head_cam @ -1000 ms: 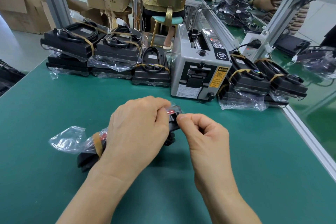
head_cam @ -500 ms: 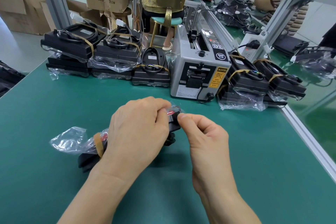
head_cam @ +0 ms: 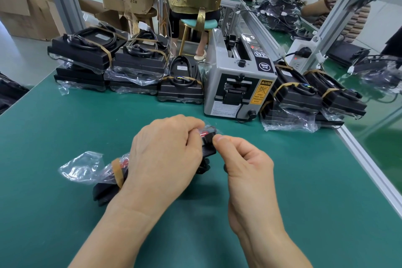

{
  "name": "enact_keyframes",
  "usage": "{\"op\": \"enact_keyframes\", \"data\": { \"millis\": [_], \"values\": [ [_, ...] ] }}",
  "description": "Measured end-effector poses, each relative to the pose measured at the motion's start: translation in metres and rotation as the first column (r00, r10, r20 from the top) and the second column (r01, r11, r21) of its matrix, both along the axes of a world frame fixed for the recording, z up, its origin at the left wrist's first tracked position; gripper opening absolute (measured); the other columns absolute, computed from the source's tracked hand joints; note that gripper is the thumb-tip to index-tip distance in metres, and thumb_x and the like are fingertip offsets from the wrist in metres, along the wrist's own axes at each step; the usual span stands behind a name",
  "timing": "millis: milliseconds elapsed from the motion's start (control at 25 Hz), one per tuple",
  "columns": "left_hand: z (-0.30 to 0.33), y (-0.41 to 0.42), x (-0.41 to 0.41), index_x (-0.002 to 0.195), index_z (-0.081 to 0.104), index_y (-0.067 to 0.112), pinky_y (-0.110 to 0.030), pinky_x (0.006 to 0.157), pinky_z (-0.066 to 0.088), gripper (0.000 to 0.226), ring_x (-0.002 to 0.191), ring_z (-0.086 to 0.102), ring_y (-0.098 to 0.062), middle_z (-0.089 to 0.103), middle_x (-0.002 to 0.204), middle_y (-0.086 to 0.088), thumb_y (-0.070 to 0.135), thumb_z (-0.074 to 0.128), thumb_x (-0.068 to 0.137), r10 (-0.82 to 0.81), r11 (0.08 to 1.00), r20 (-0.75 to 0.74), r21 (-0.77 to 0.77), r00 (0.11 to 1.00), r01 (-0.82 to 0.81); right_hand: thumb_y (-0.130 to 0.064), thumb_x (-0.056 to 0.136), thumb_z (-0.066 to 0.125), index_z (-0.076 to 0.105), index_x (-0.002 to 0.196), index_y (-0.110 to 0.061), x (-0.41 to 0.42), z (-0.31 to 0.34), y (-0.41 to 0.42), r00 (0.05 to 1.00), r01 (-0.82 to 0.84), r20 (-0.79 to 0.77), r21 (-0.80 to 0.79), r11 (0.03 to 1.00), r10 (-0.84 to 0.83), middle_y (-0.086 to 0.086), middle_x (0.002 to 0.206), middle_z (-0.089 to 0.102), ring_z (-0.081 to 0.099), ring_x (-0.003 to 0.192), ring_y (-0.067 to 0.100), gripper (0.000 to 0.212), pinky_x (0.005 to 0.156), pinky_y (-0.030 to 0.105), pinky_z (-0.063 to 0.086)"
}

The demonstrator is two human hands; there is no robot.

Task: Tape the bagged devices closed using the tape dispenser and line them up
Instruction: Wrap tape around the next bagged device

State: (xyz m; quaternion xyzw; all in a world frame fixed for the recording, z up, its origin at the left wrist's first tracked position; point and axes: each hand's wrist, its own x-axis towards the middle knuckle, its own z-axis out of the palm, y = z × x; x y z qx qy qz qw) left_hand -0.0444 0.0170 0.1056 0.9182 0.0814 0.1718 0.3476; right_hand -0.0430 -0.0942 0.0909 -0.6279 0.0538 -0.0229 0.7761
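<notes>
On a green work mat [head_cam: 282, 191], the left hand [head_cam: 165, 159] curls over a black device in a clear plastic bag [head_cam: 108, 172] while the right hand [head_cam: 245, 165] pinches the bag's far end. A grey tape dispenser [head_cam: 237, 85] stands behind, flanked by stacked bagged devices [head_cam: 134, 65].
</notes>
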Motion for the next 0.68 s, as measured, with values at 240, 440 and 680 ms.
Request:
{"op": "enact_keyframes", "data": {
  "millis": [240,440,680],
  "values": [
    [-0.0009,0.0005,0.0000,0.101,0.072,0.033,-0.033,0.077,0.046,0.027,0.093,0.061,-0.021,0.072,0.098,0.011,0.023,0.051,0.087,-0.012,1.000,0.005,0.007,1.000,0.012,-0.006,0.083,0.066,0.071,0.066,-0.006,0.0007,-0.0020,0.0005,0.999,0.020,-0.037,-0.013,1.000,-0.020,-0.005,0.057,0.059,0.043,0.048,-0.002,0.017,0.048,0.006,0.036],
    [0.0007,-0.0004,-0.0001,0.096,0.072,0.033,-0.034,0.075,0.047,0.033,0.090,0.061,-0.022,0.072,0.094,0.010,0.033,0.041,0.083,-0.012,1.000,0.021,-0.016,1.000,0.012,-0.009,0.081,0.068,0.070,0.062,-0.010,0.0004,-0.0037,0.0002,0.999,0.021,-0.047,-0.027,0.999,-0.022,-0.004,0.058,0.057,0.040,0.049,0.001,0.019,0.048,0.008,0.035],
    [0.0017,-0.0003,-0.0005,0.086,0.070,0.031,-0.035,0.072,0.048,0.027,0.084,0.061,-0.021,0.071,0.085,0.010,0.043,0.047,0.082,-0.024,1.000,0.026,-0.013,0.999,0.025,-0.011,0.081,0.068,0.072,0.066,-0.006,0.0025,-0.0097,-0.0014,0.999,0.002,-0.054,-0.024,1.000,-0.003,0.005,0.065,0.064,0.048,0.060,0.007,0.017,0.053,0.008,0.040]
  ]
}}
